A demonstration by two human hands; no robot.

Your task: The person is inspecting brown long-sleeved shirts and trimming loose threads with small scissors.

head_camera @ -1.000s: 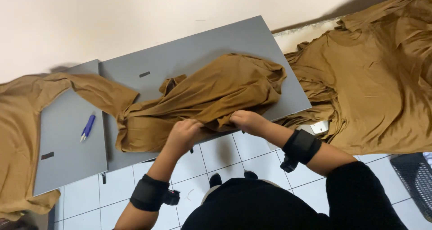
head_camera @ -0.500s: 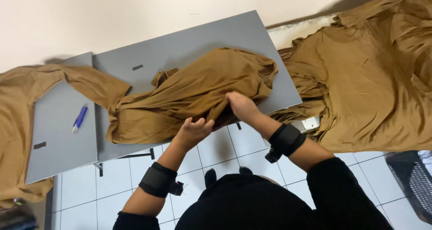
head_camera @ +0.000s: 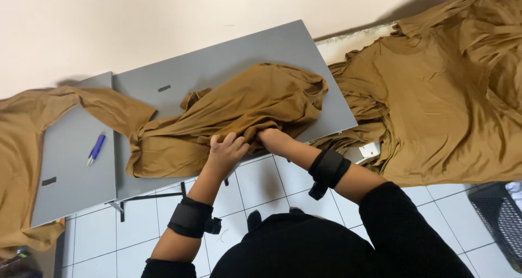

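A soft, matte brown garment (head_camera: 244,112) lay bunched in loose folds at the middle of the frame, on the larger of two flat grey boards (head_camera: 217,74). Its long axis ran from lower left to upper right, the bulkier, rounded end pointing to the upper right. The left hand (head_camera: 225,153) rested at the cloth's lower edge with its fingers curled into the fabric, gripping a fold. The right hand (head_camera: 272,138) was pushed under the same edge just beside it; its fingers were hidden by the cloth, so how far they were closed could not be told, though it seemed to be holding fabric. Each wrist carried one black padded band, two in all. A second, smaller grey board (head_camera: 68,169) sat at the left, with one blue pen (head_camera: 95,148) lying on it. More of the same brown cloth (head_camera: 446,98) spread in a wide, wrinkled heap at the upper right, and another piece (head_camera: 22,147) draped at the far left. White square floor tiles (head_camera: 272,188) showed below.
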